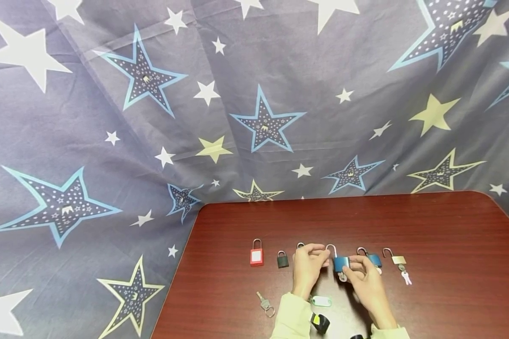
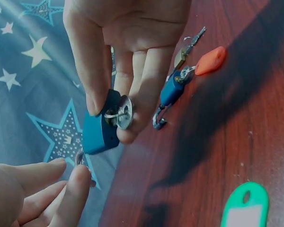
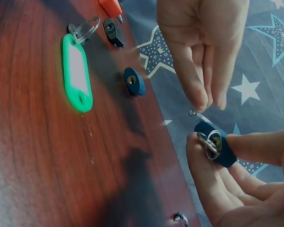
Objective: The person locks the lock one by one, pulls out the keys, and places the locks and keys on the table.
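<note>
Both hands meet over the middle of the glossy red-brown wood-grain desk (image 1: pixel 428 235), holding a blue padlock (image 1: pixel 340 262) just above it. The right hand (image 1: pixel 365 278) pinches the lock's smooth, blocky body between thumb and fingers, grip pressed tight, with a round silver key head (image 2: pixel 123 112) in its base. The left hand (image 1: pixel 308 264) sits at the lock's 9 o'clock, fingertips (image 2: pixel 80 177) pinching the thin curved steel shackle (image 1: pixel 332 248). At 9 o'clock of the hands, a small black padlock (image 1: pixel 282 259), then a red one (image 1: pixel 256 254) with a white label. At 3 o'clock, another blue padlock (image 1: pixel 374 259), then a brass one (image 1: pixel 398 259) with keys. A green oval tag (image 1: pixel 321 301) lies at 6 o'clock; a loose key (image 1: pixel 265 303) on a ring at 8.
</note>
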### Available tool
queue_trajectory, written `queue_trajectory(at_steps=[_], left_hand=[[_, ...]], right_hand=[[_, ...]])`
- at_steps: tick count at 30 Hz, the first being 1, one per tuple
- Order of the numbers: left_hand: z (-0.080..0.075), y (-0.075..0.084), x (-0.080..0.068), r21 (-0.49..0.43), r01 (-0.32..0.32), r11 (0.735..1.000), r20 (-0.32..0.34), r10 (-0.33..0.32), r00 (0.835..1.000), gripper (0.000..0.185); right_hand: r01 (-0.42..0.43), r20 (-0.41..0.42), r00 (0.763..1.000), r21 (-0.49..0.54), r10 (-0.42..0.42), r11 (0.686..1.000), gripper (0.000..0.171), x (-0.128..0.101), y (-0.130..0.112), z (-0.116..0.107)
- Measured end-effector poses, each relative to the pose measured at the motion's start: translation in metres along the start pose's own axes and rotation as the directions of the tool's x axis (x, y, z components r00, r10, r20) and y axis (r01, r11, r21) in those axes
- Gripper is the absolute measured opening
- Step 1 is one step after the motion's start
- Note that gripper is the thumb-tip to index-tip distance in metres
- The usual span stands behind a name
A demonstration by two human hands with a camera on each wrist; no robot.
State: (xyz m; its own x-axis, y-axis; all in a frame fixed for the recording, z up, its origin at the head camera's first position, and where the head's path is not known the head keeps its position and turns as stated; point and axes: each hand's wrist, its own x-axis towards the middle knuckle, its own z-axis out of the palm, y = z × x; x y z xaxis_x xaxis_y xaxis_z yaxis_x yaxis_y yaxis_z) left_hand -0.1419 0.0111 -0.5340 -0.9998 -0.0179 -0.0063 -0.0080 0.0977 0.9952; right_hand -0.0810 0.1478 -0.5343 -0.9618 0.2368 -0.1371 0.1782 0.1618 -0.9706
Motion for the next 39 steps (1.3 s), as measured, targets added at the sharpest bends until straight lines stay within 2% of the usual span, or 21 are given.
queue_trajectory(at_steps=[8,13,22,26,31,39], left_hand=[[0.005,0.003,0.002,0.052,-0.008,0.999,0.016,0.007,1.000,0.020],[0.004,0.002,0.004,0.127,-0.015,0.992,0.036,0.011,0.999,0.018],[0.004,0.003,0.005,0.140,0.007,0.990,0.097,-0.021,0.995,0.022],[0.006,0.003,0.007,0.075,0.024,0.997,0.118,-0.033,0.992,0.024],[0.009,0.006,0.010,-0.034,0.076,0.997,0.138,-0.071,0.988,0.019],[0.011,0.010,0.010,-0.060,0.084,0.995,0.146,-0.075,0.986,0.014]], right_hand=[[0.024,0.014,1.000,-0.054,-0.023,0.998,0.035,-0.005,-0.002,0.003],[0.035,0.020,0.999,-0.034,-0.034,0.999,0.036,-0.005,-0.002,0.006],[0.019,0.037,0.999,-0.005,-0.018,1.000,0.035,-0.008,-0.003,0.009],[0.009,0.039,0.999,0.019,-0.010,1.000,0.035,-0.008,-0.002,0.012],[-0.030,0.043,0.999,0.058,0.028,0.998,0.042,-0.006,-0.001,0.014],[-0.060,0.050,0.997,0.128,0.054,0.990,0.039,-0.004,0.001,0.014]])
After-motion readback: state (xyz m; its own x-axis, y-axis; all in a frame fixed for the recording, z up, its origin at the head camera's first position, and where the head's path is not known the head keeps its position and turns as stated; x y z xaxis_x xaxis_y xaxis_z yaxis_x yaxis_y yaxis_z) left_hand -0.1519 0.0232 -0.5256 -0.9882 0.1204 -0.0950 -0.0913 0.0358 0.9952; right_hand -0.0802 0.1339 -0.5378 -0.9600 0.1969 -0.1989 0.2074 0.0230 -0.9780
